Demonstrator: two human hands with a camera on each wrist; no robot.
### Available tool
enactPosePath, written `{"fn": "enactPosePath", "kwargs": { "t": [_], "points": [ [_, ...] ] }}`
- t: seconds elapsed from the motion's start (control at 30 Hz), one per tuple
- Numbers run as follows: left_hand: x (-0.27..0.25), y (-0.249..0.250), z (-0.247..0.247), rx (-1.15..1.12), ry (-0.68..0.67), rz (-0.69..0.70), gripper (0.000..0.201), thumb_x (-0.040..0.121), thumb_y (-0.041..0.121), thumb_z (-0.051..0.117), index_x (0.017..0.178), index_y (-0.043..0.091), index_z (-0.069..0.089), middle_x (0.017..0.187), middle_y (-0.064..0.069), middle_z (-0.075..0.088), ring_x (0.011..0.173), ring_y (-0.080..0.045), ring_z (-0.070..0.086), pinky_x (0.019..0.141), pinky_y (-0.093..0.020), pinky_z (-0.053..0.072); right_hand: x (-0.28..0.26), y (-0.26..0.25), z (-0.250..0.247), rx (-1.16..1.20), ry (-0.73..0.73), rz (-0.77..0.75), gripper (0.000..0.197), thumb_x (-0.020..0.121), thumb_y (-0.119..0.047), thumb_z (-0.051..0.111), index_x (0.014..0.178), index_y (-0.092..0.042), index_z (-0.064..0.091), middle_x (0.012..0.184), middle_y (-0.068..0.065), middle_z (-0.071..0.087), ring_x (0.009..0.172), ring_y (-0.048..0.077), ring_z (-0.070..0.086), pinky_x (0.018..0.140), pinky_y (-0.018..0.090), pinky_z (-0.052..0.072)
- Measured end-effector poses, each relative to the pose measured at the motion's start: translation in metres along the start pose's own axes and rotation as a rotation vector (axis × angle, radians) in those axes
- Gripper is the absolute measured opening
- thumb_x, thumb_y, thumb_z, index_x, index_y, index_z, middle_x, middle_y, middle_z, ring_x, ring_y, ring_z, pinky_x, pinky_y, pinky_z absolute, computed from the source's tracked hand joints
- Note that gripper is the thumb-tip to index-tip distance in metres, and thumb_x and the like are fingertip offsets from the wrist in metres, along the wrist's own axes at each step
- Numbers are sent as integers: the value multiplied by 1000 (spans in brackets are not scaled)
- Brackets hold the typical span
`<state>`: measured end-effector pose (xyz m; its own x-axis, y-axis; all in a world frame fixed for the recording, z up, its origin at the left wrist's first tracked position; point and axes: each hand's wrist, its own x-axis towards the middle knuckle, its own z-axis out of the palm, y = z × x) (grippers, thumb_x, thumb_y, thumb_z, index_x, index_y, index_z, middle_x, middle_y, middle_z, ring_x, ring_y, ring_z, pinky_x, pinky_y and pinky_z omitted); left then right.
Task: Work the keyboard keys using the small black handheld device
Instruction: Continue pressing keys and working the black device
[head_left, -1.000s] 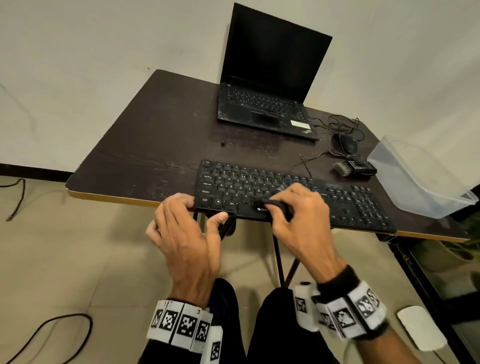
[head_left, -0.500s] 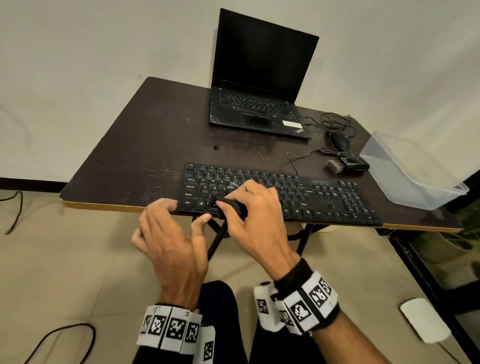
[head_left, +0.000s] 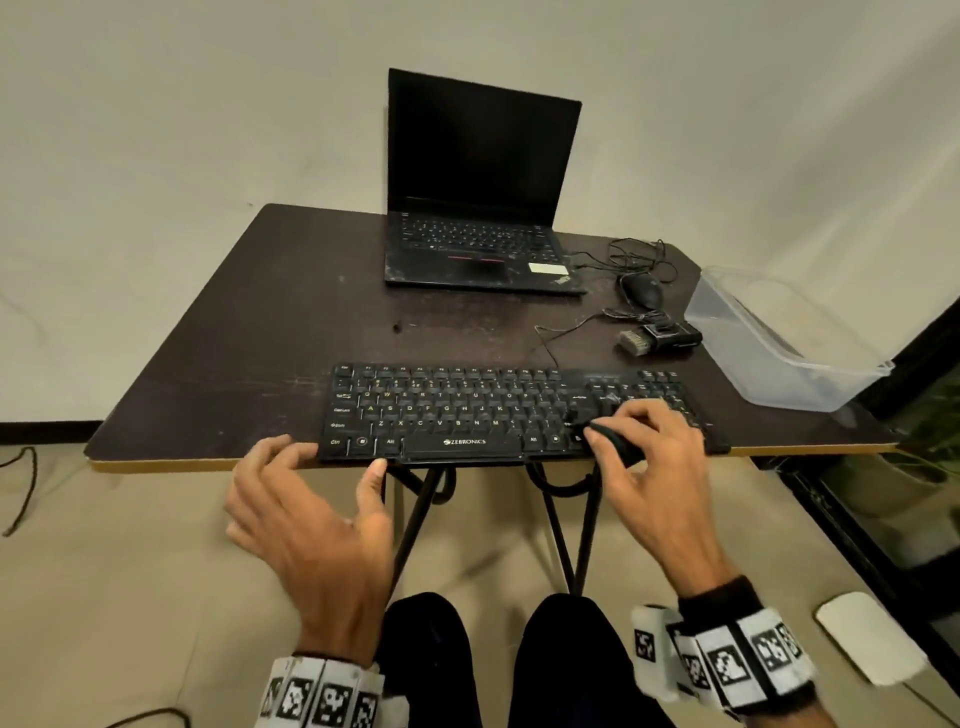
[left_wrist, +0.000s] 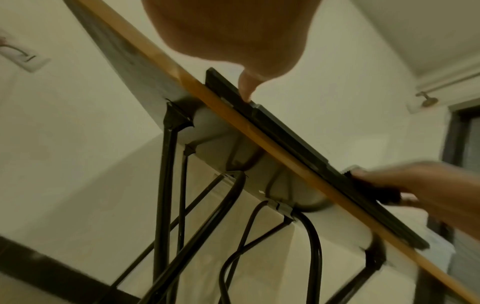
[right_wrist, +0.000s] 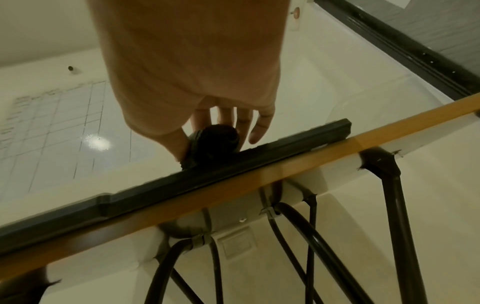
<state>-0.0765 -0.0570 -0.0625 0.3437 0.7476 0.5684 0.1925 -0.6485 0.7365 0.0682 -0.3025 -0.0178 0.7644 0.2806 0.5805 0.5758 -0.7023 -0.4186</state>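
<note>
Keyboard (head_left: 498, 410) keys under the small black handheld device (head_left: 613, 441), worked from my right hand (head_left: 654, 483).

My right thumb and fingers are curled round the device, its tip on the lower rows at the keyboard's right end, beside the numeric block. My left hand (head_left: 306, 519), fingers loosely spread and holding nothing, steadies the front left edge with its thumb (left_wrist: 246, 86). The keyboard lies at the table (head_left: 234, 338) front edge. By my judgement most keys to the left remain to be worked.

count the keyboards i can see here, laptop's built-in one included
2: the external black keyboard at the table's near edge, under both hands, and the built-in keyboard of the laptop at the far edge. None looks hidden.
</note>
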Motion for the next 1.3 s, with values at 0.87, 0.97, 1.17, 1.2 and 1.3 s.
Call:
{"fn": "enactPosePath", "kwargs": {
  "t": [0.87, 0.97, 1.17, 1.2, 1.3],
  "points": [
    [-2, 34, 52, -54, -250, 564, 46, 91, 52, 75, 71, 16, 56, 68, 6, 45, 64, -23, 42, 65, -38, 32, 0, -35, 30, 240, -45, -154, 14, 81, -28, 84, 80, -24, 70, 107, -16, 71, 106, 7, 63, 99, 34, 34],
    [-2, 34, 51, -68, -253, 518, 49, 90, 54, 77, 70, 15, 54, 68, 6, 42, 65, -22, 40, 63, -39, 35, 5, -6, 14, 130, 17, -126, 17, 80, -27, 83, 79, -24, 67, 96, -16, 71, 93, 13, 64, 90, 41, 37],
    [-9, 32, 52, -80, -227, 529, 40, 88, 44, 81, 72, 15, 57, 74, 10, 41, 71, -15, 34, 70, -31, 23, 7, 25, 1, 93, 115, 57, 15, 81, -36, 81, 78, -28, 68, 84, -17, 65, 81, 9, 59, 84, 41, 39],
    [-9, 32, 52, -82, -228, 530, 39, 87, 43, 81, 73, 15, 58, 74, 10, 42, 71, -16, 34, 71, -31, 23, 7, 15, 7, 122, 111, 59, 14, 82, -36, 80, 79, -28, 69, 84, -18, 64, 81, 7, 58, 84, 41, 41],
    [-10, 29, 53, -85, -244, 532, 35, 87, 41, 80, 75, 16, 60, 74, 9, 45, 71, -18, 37, 70, -33, 25, 1, -26, 34, 229, 35, -62, 13, 86, -36, 80, 83, -28, 70, 89, -20, 63, 86, 2, 57, 88, 33, 39]
  ]
}}
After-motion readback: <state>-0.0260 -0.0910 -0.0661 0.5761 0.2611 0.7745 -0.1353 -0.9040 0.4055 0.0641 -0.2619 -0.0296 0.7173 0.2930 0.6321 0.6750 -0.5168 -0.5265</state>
